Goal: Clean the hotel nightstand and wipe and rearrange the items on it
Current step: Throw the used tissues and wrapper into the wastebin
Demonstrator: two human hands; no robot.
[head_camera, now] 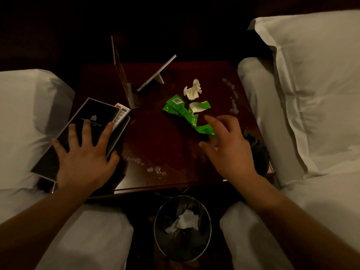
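Wrapper litter in the middle of the nightstand, right hand reaching for it.

Green wrapper lies just beyond the spread, empty fingers of the right hand, a crumpled tissue farther out; the left hand presses flat and open on a black folder (probably steadying it) atop a remote. Nightstand shows droplets, a bin below, beds either side.
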